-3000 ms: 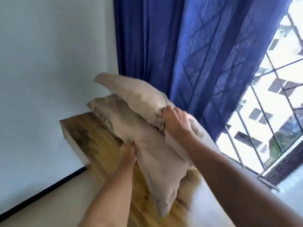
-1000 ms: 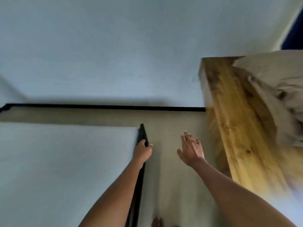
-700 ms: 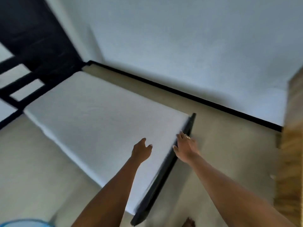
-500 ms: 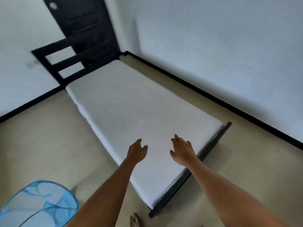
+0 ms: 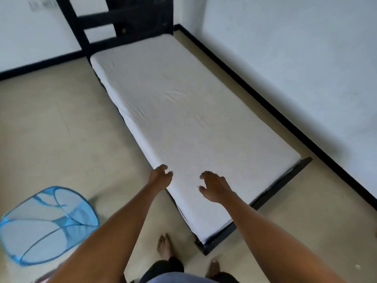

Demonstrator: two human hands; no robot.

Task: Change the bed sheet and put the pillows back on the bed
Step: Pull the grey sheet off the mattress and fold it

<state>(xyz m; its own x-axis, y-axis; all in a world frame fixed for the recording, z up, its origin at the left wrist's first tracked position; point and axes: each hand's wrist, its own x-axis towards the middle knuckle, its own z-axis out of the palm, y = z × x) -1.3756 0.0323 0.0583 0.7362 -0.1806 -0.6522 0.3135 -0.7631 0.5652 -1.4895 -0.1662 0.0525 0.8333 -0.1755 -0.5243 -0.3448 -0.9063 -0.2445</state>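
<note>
- Your hands swung over to the bed (image 5: 273, 194).
- Left hand (image 5: 160, 177), right hand (image 5: 215, 187): fingers loosely apart, holding nothing.
- Sheet (image 5: 183, 119), 12 o'clock, is soft, light; pinch its 6 o'clock corner.

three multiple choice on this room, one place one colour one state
1. The blue mesh hamper stands: A on the floor, left of the bed; B on the bed; C against the right wall.
2. The bed frame is: A white; B brown; C black.
3. The right hand is: A gripping a pillow; B open, holding nothing; C gripping the hamper.
A: it sits on bare floor at the picture's left. C: its rails show black against the pale floor. B: fingers spread, nothing in them.
</note>
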